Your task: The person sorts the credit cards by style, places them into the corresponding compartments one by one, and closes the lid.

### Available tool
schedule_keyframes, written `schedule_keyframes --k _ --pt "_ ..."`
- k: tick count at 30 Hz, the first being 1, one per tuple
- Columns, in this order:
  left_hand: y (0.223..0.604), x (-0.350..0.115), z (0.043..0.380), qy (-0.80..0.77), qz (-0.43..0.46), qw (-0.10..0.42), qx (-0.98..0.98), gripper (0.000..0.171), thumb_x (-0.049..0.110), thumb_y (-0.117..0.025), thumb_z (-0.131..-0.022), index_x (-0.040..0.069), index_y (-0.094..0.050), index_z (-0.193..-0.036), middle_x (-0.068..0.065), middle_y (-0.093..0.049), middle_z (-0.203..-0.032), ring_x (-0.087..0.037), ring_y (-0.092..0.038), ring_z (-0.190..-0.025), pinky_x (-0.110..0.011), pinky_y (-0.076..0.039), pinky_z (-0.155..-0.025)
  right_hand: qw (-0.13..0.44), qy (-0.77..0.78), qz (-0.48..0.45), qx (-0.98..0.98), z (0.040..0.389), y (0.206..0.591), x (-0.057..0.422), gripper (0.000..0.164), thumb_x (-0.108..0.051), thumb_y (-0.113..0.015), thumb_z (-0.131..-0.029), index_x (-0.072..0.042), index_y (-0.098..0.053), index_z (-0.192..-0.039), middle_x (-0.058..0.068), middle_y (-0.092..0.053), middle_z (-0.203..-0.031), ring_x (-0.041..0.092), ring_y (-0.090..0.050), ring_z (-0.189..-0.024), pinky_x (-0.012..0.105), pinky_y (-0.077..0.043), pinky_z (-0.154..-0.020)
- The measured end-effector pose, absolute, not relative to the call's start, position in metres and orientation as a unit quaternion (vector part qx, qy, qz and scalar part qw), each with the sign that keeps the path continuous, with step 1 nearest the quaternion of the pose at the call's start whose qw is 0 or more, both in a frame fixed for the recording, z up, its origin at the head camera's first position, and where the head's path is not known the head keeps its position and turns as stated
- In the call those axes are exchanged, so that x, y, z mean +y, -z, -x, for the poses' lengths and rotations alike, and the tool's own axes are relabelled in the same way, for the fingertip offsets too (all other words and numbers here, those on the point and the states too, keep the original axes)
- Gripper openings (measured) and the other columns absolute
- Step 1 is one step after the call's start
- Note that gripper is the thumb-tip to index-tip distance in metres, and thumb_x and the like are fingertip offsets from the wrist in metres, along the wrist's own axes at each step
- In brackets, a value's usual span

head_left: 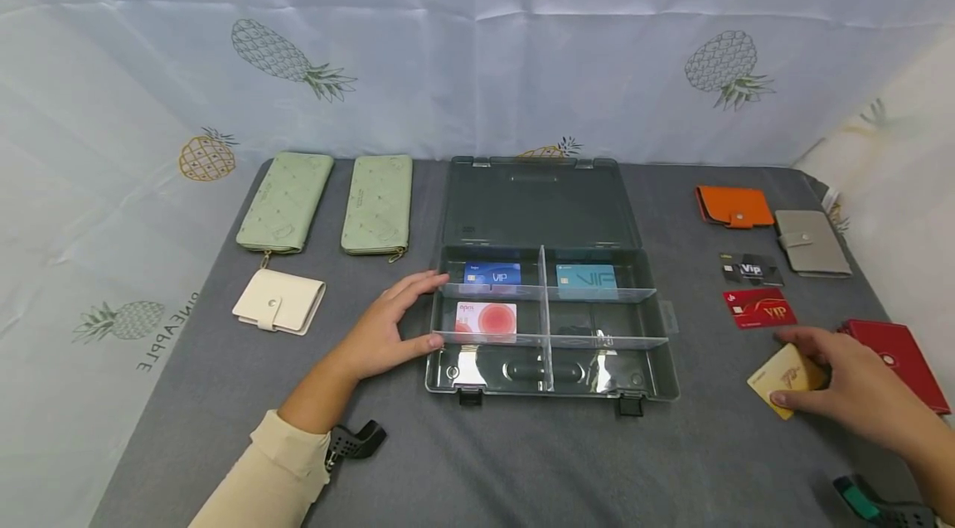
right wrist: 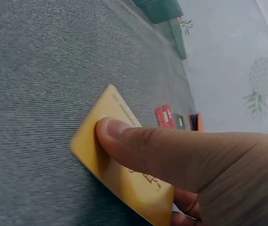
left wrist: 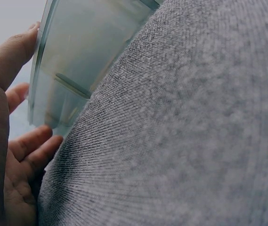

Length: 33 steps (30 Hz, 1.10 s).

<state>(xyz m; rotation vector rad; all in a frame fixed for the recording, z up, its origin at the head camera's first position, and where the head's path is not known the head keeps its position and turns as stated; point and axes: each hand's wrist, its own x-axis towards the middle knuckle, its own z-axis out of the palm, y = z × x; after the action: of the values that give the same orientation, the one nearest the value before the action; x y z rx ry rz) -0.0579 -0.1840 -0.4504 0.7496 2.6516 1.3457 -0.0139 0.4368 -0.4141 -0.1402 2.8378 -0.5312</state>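
Observation:
My right hand pinches a gold card at the right side of the table; in the right wrist view the thumb lies across the face of the gold card. My left hand rests with straight fingers against the left wall of a clear grey divided box, its lid laid back. In the box's back row lie a blue VIP card at left and a teal VIP card at right. A pink-and-white card sits in the middle left compartment.
Beyond the gold card lie a red VIP card and a black Vip card. An orange wallet, a grey wallet and a red wallet stand around them. At left lie two green wallets and a cream wallet.

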Motion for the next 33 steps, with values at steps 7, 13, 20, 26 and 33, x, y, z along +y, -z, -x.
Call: schedule_keyframes --k 7,13,20,26,33 --pt "0.450 -0.184 0.058 -0.438 -0.246 0.039 0.864 0.081 0.046 -0.084 -0.089 0.028 -0.050 -0.160 -0.007 -0.044 -0.165 -0.031 -0.042 -0.152 -0.067 -0.034 -0.117 0.160 0.164 0.031 0.973 0.018 0.402 0.442 0.060 -0.023 -0.096 -0.080 0.011 -0.064 -0.119 0.015 -0.065 -0.099 0.029 -0.056 -0.085 0.024 -0.049 -0.061" --pt "0.451 -0.183 0.058 -0.438 -0.245 0.039 0.864 0.081 0.048 -0.084 -0.089 0.028 -0.050 -0.160 -0.006 -0.044 -0.165 -0.032 -0.042 -0.151 -0.067 -0.035 -0.117 0.150 0.170 0.027 0.974 0.019 0.387 0.442 0.027 -0.013 -0.082 -0.095 0.004 -0.066 -0.108 0.006 -0.066 -0.090 0.021 -0.056 -0.075 0.023 -0.050 -0.057" --pt "0.452 -0.184 0.058 -0.434 -0.248 0.033 0.866 0.081 0.054 -0.081 -0.090 0.028 -0.051 -0.160 -0.006 -0.044 -0.165 -0.032 -0.043 -0.150 -0.066 -0.035 -0.117 0.149 0.191 0.031 0.970 0.022 0.370 0.431 0.019 -0.018 -0.070 -0.106 0.000 -0.067 -0.111 0.006 -0.069 -0.096 0.007 -0.052 -0.071 0.021 -0.049 -0.061" --pt "0.451 -0.183 0.059 -0.434 -0.248 0.038 0.865 0.080 0.055 -0.080 -0.091 0.028 -0.051 -0.160 -0.005 -0.044 -0.165 -0.032 -0.043 -0.151 -0.066 -0.034 -0.117 0.097 0.255 0.047 0.961 0.021 0.355 0.404 0.015 -0.017 -0.069 -0.107 -0.004 -0.067 -0.114 0.005 -0.069 -0.101 0.007 -0.056 -0.074 0.018 -0.050 -0.062" --pt "0.452 -0.185 0.059 -0.433 -0.247 0.034 0.866 0.080 0.053 -0.082 -0.090 0.029 -0.050 -0.160 -0.006 -0.044 -0.165 -0.031 -0.043 -0.151 -0.066 -0.035 -0.117 0.061 0.359 0.073 0.928 0.038 0.337 0.369 0.010 -0.014 -0.066 -0.108 -0.010 -0.067 -0.118 -0.002 -0.073 -0.100 0.015 -0.064 -0.080 0.023 -0.050 -0.065"
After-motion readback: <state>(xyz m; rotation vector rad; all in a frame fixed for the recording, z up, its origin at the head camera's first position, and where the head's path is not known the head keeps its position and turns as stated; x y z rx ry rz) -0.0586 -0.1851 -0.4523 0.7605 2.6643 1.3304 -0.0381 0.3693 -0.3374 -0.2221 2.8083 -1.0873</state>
